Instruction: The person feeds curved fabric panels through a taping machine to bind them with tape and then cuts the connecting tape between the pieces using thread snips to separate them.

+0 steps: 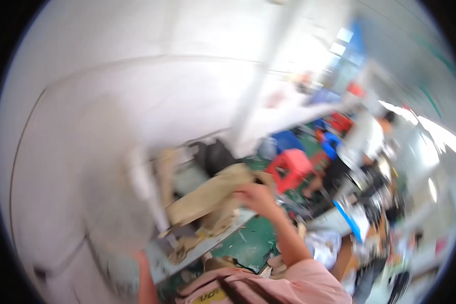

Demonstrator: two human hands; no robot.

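Our right grip [256,196] pinches the end of a long, flat tan piece [207,196] above the pale, smudged bench [169,267]; blur hides its weave. Our left grip [141,258] smears beside a rounded grey form [119,207]; we cannot tell its state.

Over there, a long tan sheet [207,196], apparently cloth, hangs above the counter [207,245], its right end pinched in the right hand [257,198]. It slants, the gripped end higher, the left end lower. The upper face looks broad and fairly flat; motion blur hides its weave and finer edges.
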